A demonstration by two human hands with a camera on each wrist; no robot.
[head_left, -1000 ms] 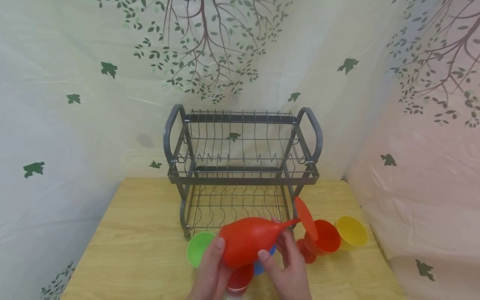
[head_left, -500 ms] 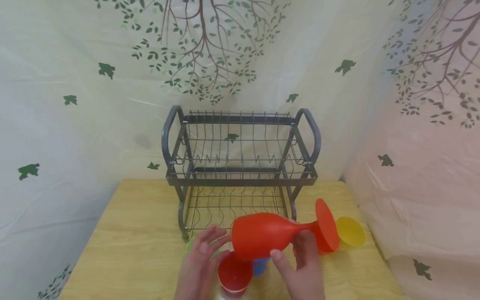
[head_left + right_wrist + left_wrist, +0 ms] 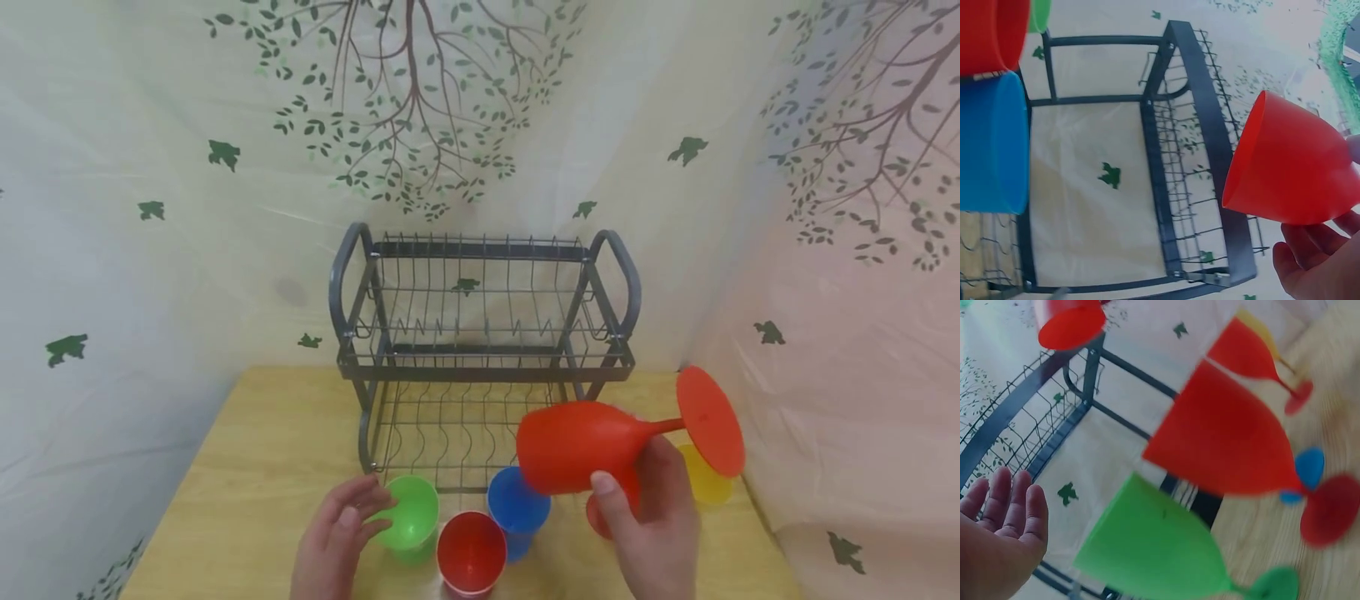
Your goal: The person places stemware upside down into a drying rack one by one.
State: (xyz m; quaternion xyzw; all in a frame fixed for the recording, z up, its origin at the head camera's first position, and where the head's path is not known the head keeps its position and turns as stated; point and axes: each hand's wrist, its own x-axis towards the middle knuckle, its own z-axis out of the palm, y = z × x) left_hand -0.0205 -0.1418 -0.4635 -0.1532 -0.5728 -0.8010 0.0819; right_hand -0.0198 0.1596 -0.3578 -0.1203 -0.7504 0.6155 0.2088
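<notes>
Head view: the right hand [image 3: 652,517] gripped a red goblet [image 3: 581,450], its thumb laid across the near side of the bowl and its other fingers curled round behind. The goblet was held on its side above the right part of the table [image 3: 262,483], mouth toward the left, foot up to the right. The left hand [image 3: 341,529] hung beside a green goblet [image 3: 412,517], its fingers apart and slightly bent. A second red goblet [image 3: 472,554] stood next to the green one, with a blue goblet [image 3: 517,500] just behind and to its right. A third red goblet [image 3: 598,518] and a yellow goblet [image 3: 707,479] were partly hidden by the right hand and what it held. A two-tier dark rack [image 3: 487,375] stood behind them, before a leaf-printed sheet [image 3: 150,275].

Left wrist view: the left hand's fingers lay loosely side by side, with a gap between them and the green goblet. The held goblet's bowl showed at the top.

Right wrist view: the fingers were clamped under the held bowl; the thumb was mostly cut off, so its placing could not be told there.
</notes>
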